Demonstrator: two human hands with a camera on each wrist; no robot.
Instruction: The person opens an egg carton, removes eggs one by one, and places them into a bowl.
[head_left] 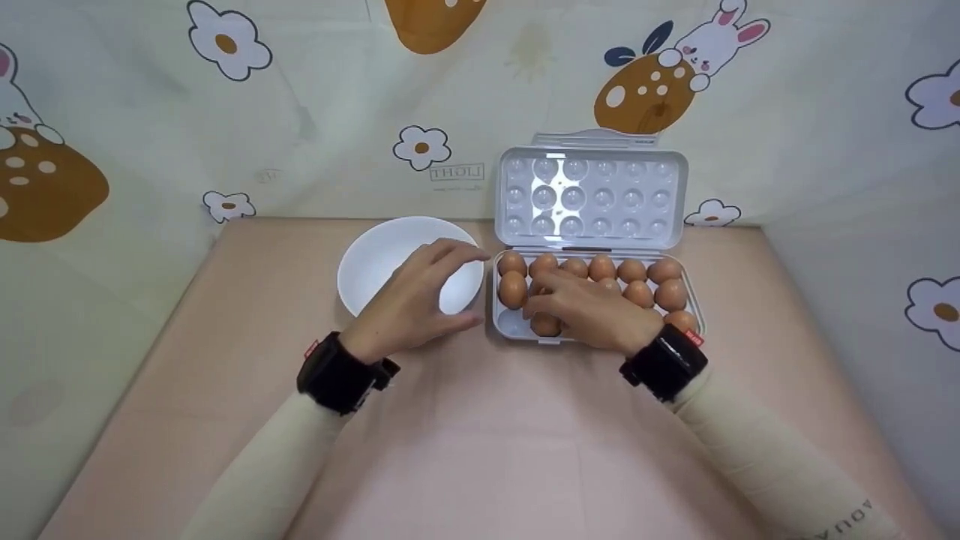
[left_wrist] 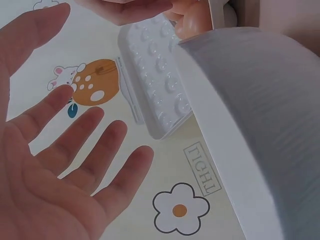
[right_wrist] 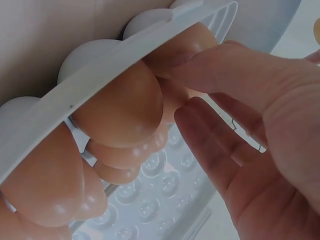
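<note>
Both your hands are out over the pinkish surface (head_left: 517, 457). Your left hand (head_left: 409, 304) is spread and empty, thumb and fingers well parted, over the right part of the white bowl (head_left: 379, 262). Your right hand (head_left: 589, 304) is the nearer to the eggs (head_left: 637, 294): they lie beneath it and about its fingers, in the white egg box (head_left: 514, 325) just right of the bowl. Its thumb and fingers bend down among the front and middle rows, by the front egg (head_left: 545, 325) second from the left; whether they pinch one, the views cannot tell you. The box's long axis runs left to right across you. Its eggs stand on end, brown, smooth, faintly shiny. The front left pocket is bare; the back row shows six. Beyond, the dimpled lid (head_left: 589, 196) stands raised.
</note>
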